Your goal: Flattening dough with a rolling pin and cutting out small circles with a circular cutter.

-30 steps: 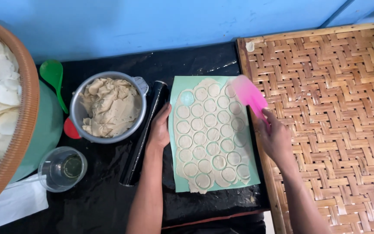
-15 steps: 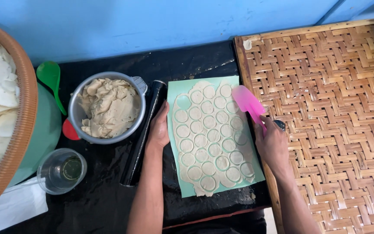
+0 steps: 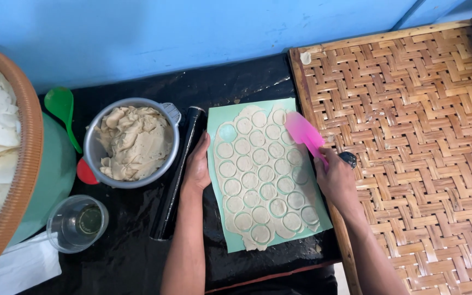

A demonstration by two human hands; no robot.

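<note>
Closed around the handle of a pink spatula, the right hand keeps its grip at the right edge of the green sheet, blade angled up and to the left over the rolled dough, so the blade can likely slide under the cut rounds. Just right of that grip lies the large woven bamboo tray, near enough to reach without shifting. Left of the grip, the sheet carries the thin dough scored into rows of circles, one round near its top left corner already gone and showing bare green. At the sheet's far edge the left hand rests flat with fingers spread, not clasping anything, apparently pinning the sheet against sliding on the black surface. Beside that hand lies a dark rolling pin, then a metal pot of spare dough, a brown basket of pale discs, a green spoon and a small clear glass.
</note>
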